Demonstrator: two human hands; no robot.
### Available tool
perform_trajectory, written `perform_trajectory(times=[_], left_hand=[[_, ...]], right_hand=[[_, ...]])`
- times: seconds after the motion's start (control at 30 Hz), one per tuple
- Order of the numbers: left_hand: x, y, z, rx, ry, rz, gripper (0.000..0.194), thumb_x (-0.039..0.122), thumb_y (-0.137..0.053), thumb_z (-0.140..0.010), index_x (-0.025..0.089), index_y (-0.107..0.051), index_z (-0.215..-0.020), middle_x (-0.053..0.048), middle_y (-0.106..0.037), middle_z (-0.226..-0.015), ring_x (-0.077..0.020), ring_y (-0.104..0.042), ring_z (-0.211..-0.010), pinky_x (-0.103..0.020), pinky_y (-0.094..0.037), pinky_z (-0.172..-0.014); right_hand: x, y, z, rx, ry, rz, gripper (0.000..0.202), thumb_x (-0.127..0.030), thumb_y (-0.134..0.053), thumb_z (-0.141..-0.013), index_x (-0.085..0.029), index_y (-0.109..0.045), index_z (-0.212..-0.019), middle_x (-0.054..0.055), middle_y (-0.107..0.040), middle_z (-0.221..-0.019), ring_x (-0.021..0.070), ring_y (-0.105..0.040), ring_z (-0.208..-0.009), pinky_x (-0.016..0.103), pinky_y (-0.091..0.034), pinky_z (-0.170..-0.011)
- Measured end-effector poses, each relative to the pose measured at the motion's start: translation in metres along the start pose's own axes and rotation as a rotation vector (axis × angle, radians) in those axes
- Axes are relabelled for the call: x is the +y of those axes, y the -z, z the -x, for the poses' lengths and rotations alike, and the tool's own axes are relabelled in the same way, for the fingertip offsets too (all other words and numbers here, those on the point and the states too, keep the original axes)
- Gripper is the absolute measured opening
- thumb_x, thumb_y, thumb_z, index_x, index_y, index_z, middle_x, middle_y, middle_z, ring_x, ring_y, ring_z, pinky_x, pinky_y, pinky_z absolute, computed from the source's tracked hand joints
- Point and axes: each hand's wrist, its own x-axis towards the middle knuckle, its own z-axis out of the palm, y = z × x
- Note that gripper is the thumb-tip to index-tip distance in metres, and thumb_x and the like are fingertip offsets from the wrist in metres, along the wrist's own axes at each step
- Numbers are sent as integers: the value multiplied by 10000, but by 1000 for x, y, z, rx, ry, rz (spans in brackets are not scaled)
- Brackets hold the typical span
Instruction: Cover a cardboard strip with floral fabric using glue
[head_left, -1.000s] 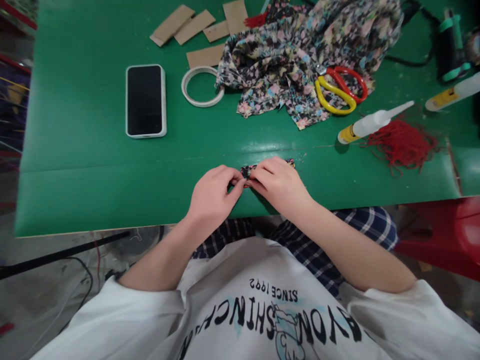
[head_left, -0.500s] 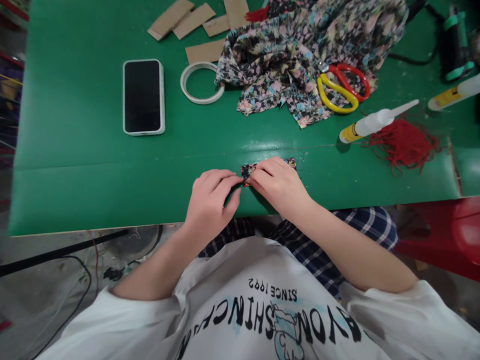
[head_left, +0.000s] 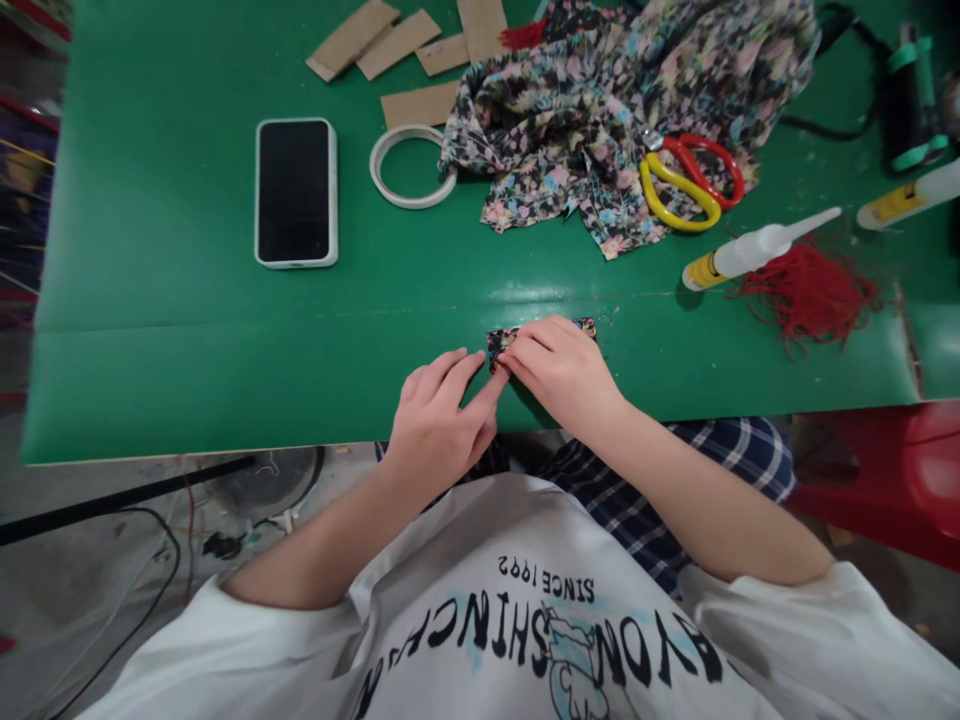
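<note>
A small flat strip of dark floral fabric (head_left: 495, 341) lies near the front edge of the green table, partly hidden by my right hand. My right hand (head_left: 562, 365) bends over it from above, thumb and fingers closed together on its left part. To the left, my left hand (head_left: 442, 415) has its fingers stretched and apart. One of its fingertips touches the strip's lower left corner, right beside my right fingertips.
Behind my hands are crumpled floral fabric (head_left: 555, 120), scissors (head_left: 682, 185), a tape roll (head_left: 412, 200), cardboard pieces (head_left: 397, 45) and a phone (head_left: 296, 195). To the right are glue bottles (head_left: 739, 255), red thread (head_left: 810, 295) and a black-green tool (head_left: 911, 100).
My left hand has turned, and its finger now reaches the strip's lower corner instead of its left end. My right hand stays on the strip. The view has shifted slightly.
</note>
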Motion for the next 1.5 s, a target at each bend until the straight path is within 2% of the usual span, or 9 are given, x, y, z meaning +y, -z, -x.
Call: perform_trajectory(times=[0.13,0.27,0.47,0.57,0.8,1.0,1.17,1.3,1.5], left_hand=[[2,0,-3,30,33,27,378,201,-492,-818,224,-536,-1193,-102,-535,-1208,-284,-453,-1163,-445,-380,-942],[2,-2,-5,32,31,62,356,187,-493,-823,183,-548,-1175,-112,-532,-1234,-278,-444,-1192,-434,-371,-958],[0,-5,-6,61,-44,82,355,184,-488,-833,131,-536,-1180,-116,-534,-1261,-238,-463,-1197,-394,-385,-969],[-1,-6,-7,77,-54,82,358,184,-495,-828,123,-541,-1178,-117,-550,-1243,-236,-482,-1178,-388,-402,-962],[-1,-7,-10,98,-77,45,374,186,-507,-822,97,-533,-1184,-117,-572,-1215,-226,-517,-1139,-384,-405,-984],[3,-1,-7,107,-70,85,318,190,-521,-818,137,-551,-1130,-99,-592,-1191,-222,-523,-1146,-400,-406,-998],[3,1,0,136,39,209,273,172,-503,-818,121,-520,-1085,-119,-569,-1218,-219,-463,-1216,-395,-417,-1001],[1,-2,-1,32,-49,189,344,173,-481,-830,92,-468,-1165,-128,-520,-1279,-223,-408,-1262,-408,-372,-1043],[-1,-4,-3,1,-174,88,352,171,-447,-837,81,-475,-1176,-142,-494,-1303,-232,-400,-1266,-410,-370,-1044]], right_hand=[[3,10,3,56,-53,-144,229,-233,-443,-888,-158,-639,-799,50,-666,-810,144,-556,-768,291,-445,-737],[1,19,13,174,-55,-106,174,-189,-486,-859,-162,-656,-881,62,-667,-833,153,-559,-800,305,-466,-735],[-2,12,19,74,118,-56,205,-129,-451,-851,-123,-648,-909,97,-652,-902,183,-556,-920,356,-483,-818],[-1,8,18,55,118,-42,227,-123,-435,-860,-91,-645,-940,113,-650,-915,181,-558,-941,342,-480,-846],[-2,5,18,40,77,-2,257,-139,-395,-885,-138,-636,-977,83,-642,-934,172,-552,-917,345,-478,-841],[-1,7,19,70,80,-29,235,-132,-427,-870,-115,-643,-960,93,-652,-930,168,-561,-920,326,-478,-840],[-1,8,19,77,80,-60,226,-131,-433,-866,-129,-642,-954,85,-661,-924,165,-572,-905,328,-485,-816],[0,8,17,90,69,-69,220,-129,-438,-863,-133,-647,-934,83,-665,-909,164,-573,-882,325,-487,-808],[0,7,17,108,64,-57,219,-129,-444,-856,-132,-659,-899,79,-665,-871,161,-568,-835,321,-490,-793]])
